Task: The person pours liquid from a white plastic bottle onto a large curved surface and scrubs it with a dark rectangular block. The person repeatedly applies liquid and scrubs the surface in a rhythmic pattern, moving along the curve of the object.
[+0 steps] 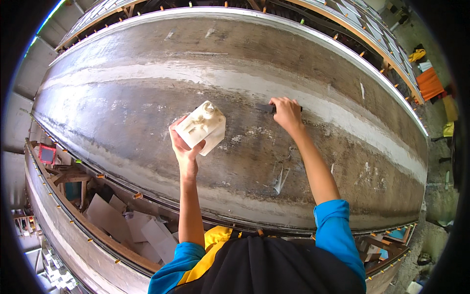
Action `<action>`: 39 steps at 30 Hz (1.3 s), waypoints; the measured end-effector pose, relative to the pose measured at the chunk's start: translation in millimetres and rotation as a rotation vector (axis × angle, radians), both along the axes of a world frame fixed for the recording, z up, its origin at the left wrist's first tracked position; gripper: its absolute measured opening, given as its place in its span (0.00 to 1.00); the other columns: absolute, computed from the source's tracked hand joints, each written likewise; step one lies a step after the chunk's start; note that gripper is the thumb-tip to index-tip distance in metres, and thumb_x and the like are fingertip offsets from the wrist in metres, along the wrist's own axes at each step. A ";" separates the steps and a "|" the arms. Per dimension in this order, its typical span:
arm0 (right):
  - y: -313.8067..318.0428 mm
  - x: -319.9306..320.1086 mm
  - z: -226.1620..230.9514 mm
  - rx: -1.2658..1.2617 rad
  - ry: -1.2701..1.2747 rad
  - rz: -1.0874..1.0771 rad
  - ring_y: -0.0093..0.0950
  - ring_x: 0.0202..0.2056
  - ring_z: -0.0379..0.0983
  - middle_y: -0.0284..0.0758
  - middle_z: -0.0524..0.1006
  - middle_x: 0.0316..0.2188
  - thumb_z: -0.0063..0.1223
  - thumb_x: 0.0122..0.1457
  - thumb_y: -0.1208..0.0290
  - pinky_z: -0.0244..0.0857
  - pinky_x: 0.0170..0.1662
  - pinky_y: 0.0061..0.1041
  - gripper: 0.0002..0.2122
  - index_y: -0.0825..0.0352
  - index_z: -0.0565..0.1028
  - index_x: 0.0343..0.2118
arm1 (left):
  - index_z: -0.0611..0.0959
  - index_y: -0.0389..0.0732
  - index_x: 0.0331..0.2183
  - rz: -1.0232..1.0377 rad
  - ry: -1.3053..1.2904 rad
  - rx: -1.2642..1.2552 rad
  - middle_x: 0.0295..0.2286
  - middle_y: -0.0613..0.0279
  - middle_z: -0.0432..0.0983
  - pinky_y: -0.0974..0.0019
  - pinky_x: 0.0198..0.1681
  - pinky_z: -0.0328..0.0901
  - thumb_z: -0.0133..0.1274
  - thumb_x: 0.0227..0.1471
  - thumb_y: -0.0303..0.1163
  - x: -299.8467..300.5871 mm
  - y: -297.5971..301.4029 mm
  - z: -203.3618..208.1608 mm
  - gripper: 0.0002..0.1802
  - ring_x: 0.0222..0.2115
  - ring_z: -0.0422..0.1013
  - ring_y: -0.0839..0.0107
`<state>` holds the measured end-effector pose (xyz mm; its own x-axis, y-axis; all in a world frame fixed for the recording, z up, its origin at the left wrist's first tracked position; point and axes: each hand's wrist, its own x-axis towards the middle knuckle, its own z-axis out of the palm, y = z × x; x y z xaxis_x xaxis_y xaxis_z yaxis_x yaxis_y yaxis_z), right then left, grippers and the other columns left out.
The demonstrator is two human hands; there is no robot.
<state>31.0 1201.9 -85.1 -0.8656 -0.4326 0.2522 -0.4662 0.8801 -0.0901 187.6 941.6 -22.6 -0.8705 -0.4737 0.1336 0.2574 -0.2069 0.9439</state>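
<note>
My left hand (186, 156) is closed around a whitish, box-shaped holder (199, 128) with a cream paste-like lump on its upper side. The thumb presses on its near edge, and part of the grip is hidden behind it. To the right, my right hand (288, 113) grips a scraper (265, 108), whose flat dark blade points left. The scraper is over or against the worn brown board (245, 166); contact cannot be made out. A pale smeared band (230, 78) runs along the board beyond both hands.
Small pegs line the board's long edges. Below left, an open wooden frame (105, 235) holds loose pale sheets (157, 237). Another framed panel (360, 36) stands along the far side. An orange cloth (430, 83) lies at the far right. White flakes mark the board.
</note>
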 end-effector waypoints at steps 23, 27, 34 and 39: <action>79.5 195.6 13.3 -0.086 -0.068 0.520 0.27 0.29 0.71 0.32 0.75 0.23 0.54 0.40 0.80 0.61 0.35 0.29 0.07 0.62 0.75 0.25 | 0.63 0.37 0.49 0.567 0.133 -0.068 0.44 0.59 0.63 0.64 0.54 0.50 0.55 0.27 0.28 111.7 100.6 1.0 0.40 0.48 0.59 0.66; 111.1 184.2 8.7 -0.020 -0.077 0.718 0.24 0.27 0.72 0.32 0.77 0.21 0.55 0.41 0.77 0.60 0.34 0.26 0.04 0.59 0.75 0.20 | 0.63 0.37 0.48 0.669 0.174 -0.086 0.44 0.57 0.63 0.64 0.55 0.48 0.53 0.27 0.23 134.3 139.3 -0.2 0.39 0.48 0.59 0.66; 37.8 144.5 -7.6 -0.083 0.012 0.781 0.26 0.30 0.73 0.33 0.78 0.26 0.57 0.41 0.82 0.60 0.41 0.28 0.09 0.63 0.76 0.28 | 0.63 0.38 0.48 0.707 0.161 -0.136 0.43 0.58 0.64 0.64 0.55 0.49 0.54 0.27 0.22 154.7 178.6 6.7 0.39 0.48 0.60 0.66; 130.8 204.6 5.2 -0.145 -0.019 0.944 0.26 0.34 0.73 0.32 0.78 0.29 0.59 0.36 0.78 0.59 0.41 0.27 0.12 0.62 0.76 0.28 | 0.63 0.38 0.48 0.763 0.144 -0.166 0.43 0.57 0.64 0.62 0.54 0.52 0.60 0.28 0.31 184.0 174.2 -0.5 0.41 0.47 0.60 0.65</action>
